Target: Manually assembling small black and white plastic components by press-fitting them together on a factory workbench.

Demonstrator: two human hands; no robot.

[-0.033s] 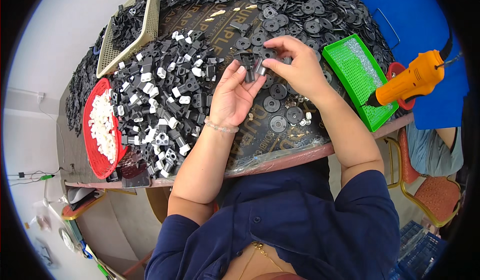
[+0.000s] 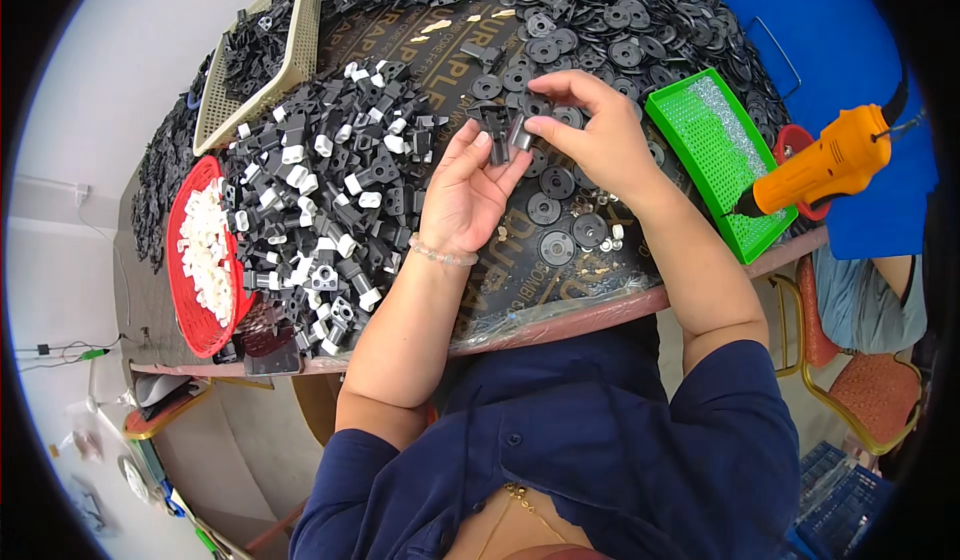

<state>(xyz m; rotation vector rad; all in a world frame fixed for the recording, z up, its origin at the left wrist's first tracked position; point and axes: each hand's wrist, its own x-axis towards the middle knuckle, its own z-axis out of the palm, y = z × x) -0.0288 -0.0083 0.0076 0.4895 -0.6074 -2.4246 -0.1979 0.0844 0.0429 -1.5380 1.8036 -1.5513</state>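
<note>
Nothing has shifted since the earlier frame: both hands stay raised together over the table (image 2: 600, 305). Around them lie a heap of black-and-white fittings (image 2: 335, 200), a scatter of black discs (image 2: 610, 30), a red basket (image 2: 185, 300), a green tray (image 2: 700, 160) and an orange power screwdriver (image 2: 825, 165). Her left hand (image 2: 465, 195) and right hand (image 2: 590, 130) pinch one small black bracket (image 2: 497, 132) between their fingertips, above the discs.

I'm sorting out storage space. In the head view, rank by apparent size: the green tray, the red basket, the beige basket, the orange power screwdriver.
Largest to smallest as they look:
1. red basket
2. green tray and beige basket: too alike to rank, and fisheye bending near the rim adds doubt
3. orange power screwdriver
</note>
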